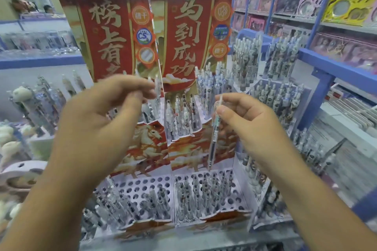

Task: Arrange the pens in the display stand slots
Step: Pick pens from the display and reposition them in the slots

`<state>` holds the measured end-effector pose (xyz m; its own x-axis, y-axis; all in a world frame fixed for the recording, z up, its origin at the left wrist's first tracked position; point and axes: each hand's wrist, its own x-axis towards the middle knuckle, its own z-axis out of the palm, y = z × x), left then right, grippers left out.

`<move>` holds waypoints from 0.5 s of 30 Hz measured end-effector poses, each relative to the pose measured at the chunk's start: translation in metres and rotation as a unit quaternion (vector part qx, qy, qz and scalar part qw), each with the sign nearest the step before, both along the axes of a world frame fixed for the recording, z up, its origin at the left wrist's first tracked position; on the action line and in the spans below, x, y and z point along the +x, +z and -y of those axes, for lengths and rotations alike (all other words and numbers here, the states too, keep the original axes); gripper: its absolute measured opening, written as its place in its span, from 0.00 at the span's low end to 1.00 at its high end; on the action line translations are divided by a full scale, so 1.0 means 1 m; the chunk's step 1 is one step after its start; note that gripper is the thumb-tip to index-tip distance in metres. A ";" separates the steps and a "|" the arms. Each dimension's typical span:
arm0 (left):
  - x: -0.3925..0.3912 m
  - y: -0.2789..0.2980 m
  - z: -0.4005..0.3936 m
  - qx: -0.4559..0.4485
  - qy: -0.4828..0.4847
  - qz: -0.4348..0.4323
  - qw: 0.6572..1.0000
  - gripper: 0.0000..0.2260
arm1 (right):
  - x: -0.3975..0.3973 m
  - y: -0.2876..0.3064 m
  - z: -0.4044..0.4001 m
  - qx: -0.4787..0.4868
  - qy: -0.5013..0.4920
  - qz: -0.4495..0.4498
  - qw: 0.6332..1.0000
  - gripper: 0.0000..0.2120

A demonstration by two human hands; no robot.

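Note:
Two red cardboard display stands stand side by side, the left stand (114, 32) and the right stand (189, 32), each with tiers of round slots. My right hand (251, 128) pinches a clear pen (213, 138) that hangs tip down over the right stand's bottom slot tray (236, 193), its tip just above the back row. My left hand (98, 120) is raised at the left stand's upper tier, fingers closed on a blurred clear pen (157, 87). The left bottom tray (142, 187) has many vacant holes and several pens at its front.
More pen stands (273, 91) crowd the right, under blue shelves (326, 67) of boxed goods. Plush-topped pens (22, 96) and soft toys sit at the left. The stands rest on a grey shelf edge (183, 240) close to me.

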<state>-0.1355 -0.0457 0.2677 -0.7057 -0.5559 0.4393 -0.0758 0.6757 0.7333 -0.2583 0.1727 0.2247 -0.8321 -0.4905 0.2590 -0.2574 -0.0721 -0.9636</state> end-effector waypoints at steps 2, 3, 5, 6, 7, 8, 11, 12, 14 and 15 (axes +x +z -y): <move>0.020 -0.038 -0.030 0.091 -0.044 -0.001 0.995 0.10 | 0.005 -0.003 -0.016 0.011 -0.011 -0.033 0.999 0.08; 0.032 -0.053 -0.050 0.106 -0.056 -0.002 0.993 0.09 | 0.008 -0.006 -0.025 0.020 -0.015 -0.058 0.998 0.08; 0.056 -0.086 -0.077 0.006 -0.060 0.006 0.998 0.08 | 0.015 -0.014 -0.044 0.047 -0.021 -0.096 0.994 0.07; 0.057 -0.096 -0.076 -0.033 -0.066 0.028 0.997 0.08 | 0.019 -0.020 -0.053 0.061 -0.025 -0.106 0.992 0.06; 0.064 -0.106 -0.077 -0.051 -0.061 0.057 0.995 0.07 | 0.022 -0.026 -0.060 0.075 -0.026 -0.108 0.991 0.06; 0.067 -0.115 -0.072 -0.054 -0.060 0.076 0.994 0.07 | 0.026 -0.032 -0.065 0.090 -0.026 -0.111 0.989 0.05; 0.071 -0.126 -0.079 -0.074 -0.045 0.092 0.992 0.09 | 0.036 -0.042 -0.074 0.135 -0.020 -0.151 0.979 0.04; 0.074 -0.127 -0.083 -0.079 -0.039 0.087 0.992 0.10 | 0.040 -0.043 -0.075 0.145 -0.018 -0.160 0.976 0.05; 0.080 -0.131 -0.086 -0.065 -0.002 0.075 0.995 0.10 | 0.045 -0.046 -0.074 0.167 -0.015 -0.176 0.970 0.06; 0.086 -0.134 -0.086 -0.052 0.026 0.068 0.996 0.12 | 0.046 -0.050 -0.072 0.182 -0.016 -0.183 0.966 0.07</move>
